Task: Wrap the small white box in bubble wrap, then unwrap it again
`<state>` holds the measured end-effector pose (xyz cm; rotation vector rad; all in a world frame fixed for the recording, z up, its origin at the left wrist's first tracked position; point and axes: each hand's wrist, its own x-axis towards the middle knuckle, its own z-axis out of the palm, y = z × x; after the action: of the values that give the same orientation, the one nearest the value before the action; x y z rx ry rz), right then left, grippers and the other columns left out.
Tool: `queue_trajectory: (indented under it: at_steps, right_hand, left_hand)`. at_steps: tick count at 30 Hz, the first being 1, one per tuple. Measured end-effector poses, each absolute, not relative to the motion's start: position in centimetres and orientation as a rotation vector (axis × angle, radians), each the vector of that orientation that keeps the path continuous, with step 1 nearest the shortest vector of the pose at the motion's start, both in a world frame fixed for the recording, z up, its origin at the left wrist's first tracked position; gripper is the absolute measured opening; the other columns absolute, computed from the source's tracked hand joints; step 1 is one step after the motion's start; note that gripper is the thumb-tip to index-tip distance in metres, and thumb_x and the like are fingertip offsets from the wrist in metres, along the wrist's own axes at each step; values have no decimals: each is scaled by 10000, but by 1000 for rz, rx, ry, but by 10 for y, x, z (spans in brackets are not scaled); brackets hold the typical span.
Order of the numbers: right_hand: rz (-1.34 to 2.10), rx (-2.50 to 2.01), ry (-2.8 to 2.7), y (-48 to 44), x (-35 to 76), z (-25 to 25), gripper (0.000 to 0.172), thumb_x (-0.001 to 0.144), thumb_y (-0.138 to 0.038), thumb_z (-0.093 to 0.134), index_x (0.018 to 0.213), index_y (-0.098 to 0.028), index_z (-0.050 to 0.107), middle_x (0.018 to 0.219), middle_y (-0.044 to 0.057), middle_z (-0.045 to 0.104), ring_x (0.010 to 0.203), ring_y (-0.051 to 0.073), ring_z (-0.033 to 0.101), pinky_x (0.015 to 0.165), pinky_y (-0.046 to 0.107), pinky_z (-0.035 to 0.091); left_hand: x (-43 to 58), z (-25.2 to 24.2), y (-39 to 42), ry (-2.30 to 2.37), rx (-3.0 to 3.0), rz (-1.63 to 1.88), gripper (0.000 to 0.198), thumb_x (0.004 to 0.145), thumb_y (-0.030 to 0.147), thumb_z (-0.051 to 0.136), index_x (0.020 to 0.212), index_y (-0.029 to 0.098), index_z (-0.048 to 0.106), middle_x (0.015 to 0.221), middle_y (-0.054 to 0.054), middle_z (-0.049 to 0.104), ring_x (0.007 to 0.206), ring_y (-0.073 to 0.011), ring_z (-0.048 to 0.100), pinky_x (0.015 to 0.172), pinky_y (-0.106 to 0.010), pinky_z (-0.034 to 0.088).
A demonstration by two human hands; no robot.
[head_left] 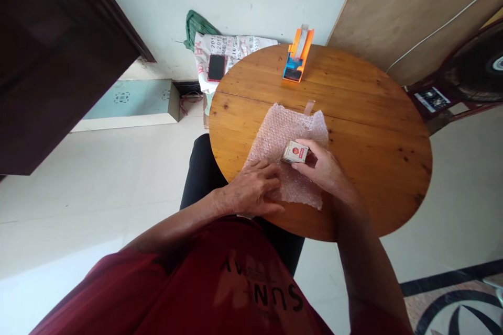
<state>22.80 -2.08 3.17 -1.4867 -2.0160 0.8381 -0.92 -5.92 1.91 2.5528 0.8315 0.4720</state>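
Observation:
A sheet of pinkish bubble wrap (275,131) lies spread on the round wooden table. Over its right half, my right hand (328,167) grips a small white box (295,152) with a red round mark and a red label, thumb and fingers on opposite sides. My left hand (255,188) rests on the lower left of the wrap, its fingers stretched out and apart. A short strip of clear tape (309,107) sits at the sheet's top edge. I cannot tell whether the box touches the wrap.
An orange and blue tape dispenser (298,55) stands near the far edge of the wooden table (377,162). Behind the table's left side, a dark phone (216,67) lies on a printed white sack (239,47). A fan (477,63) is at the right.

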Motion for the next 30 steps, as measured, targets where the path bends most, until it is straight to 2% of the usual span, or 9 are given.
queue_trajectory:
  at_steps: [2, 4, 7, 10, 16, 20, 22, 26, 30]
  right_hand:
    - [866, -1481, -1996, -22, 231, 33, 614, 775, -300, 744, 1363, -287, 570, 1298, 79, 681, 1141, 298, 662, 1007, 511, 519]
    - [919, -1486, -1931, -24, 234, 36, 624, 801, -344, 738, 1393, -289, 548, 1366, 97, 642, 1181, 302, 651, 1010, 516, 525]
    - [1021, -1510, -1808, -28, 236, 42, 615, 845, -394, 706, 1423, -284, 526, 1409, 125, 608, 1192, 300, 653, 970, 495, 561]
    - [1077, -1514, -1781, -34, 238, 49, 668, 846, -424, 719, 1460, -295, 493, 1467, 131, 564, 1232, 315, 633, 996, 506, 554]
    - [1410, -1327, -1742, -45, 251, 62, 707, 873, -520, 685, 1508, -353, 423, 1563, 72, 478, 1363, 315, 538, 1103, 512, 479]
    - [1409, -1266, -1747, -43, 257, 62, 780, 762, -537, 780, 1454, -320, 491, 1500, 69, 550, 1371, 340, 520, 1127, 521, 443]
    - [1262, -1433, -1736, -39, 256, 57, 704, 730, -456, 818, 1372, -318, 565, 1371, 62, 652, 1252, 338, 610, 1053, 515, 499]
    - [1093, -1552, -1629, -27, 249, 47, 191, 822, -370, 703, 978, -260, 710, 1097, 47, 759, 1007, 276, 701, 890, 440, 564]
    - [1059, -1560, -1610, -20, 247, 45, 133, 832, -366, 665, 796, -242, 698, 970, 38, 768, 886, 245, 690, 749, 367, 554]
  left_hand:
    - [-12, 21, -63, 845, 2553, 468, 466, 844, 592, 682, 1049, 175, 705, 1234, -124, 641, 1100, -295, 557, 976, -455, 416]
    - [-16, 21, -66, 851, 2591, 464, 360, 880, 494, 668, 1058, 182, 699, 1244, -122, 642, 1105, -291, 557, 994, -461, 403]
    - [-22, 17, -67, 822, 2675, 468, 152, 916, 291, 614, 975, 178, 696, 1166, -99, 687, 1073, -258, 580, 1012, -441, 400]
    - [-24, 18, -64, 828, 2722, 593, 155, 933, 171, 534, 866, 174, 673, 1079, -73, 728, 1037, -227, 614, 1012, -418, 409]
    - [-11, 48, -35, 872, 2553, 787, 132, 875, 148, 529, 859, 181, 655, 1084, -68, 743, 980, -203, 667, 930, -377, 470]
    - [9, 61, -2, 1052, 2398, 795, 144, 846, 172, 537, 834, 169, 680, 928, -78, 743, 838, -198, 681, 800, -344, 497]
    - [17, 61, 11, 1136, 2290, 797, 144, 826, 169, 550, 832, 163, 693, 882, -71, 741, 774, -182, 670, 722, -309, 488]
    - [20, 53, 20, 1217, 2037, 743, 132, 817, 197, 590, 827, 149, 712, 741, -30, 707, 654, -134, 604, 618, -251, 439]
    - [18, 42, 21, 1155, 1756, 729, 158, 837, 273, 619, 793, 137, 687, 674, -2, 644, 602, -97, 520, 567, -218, 401]
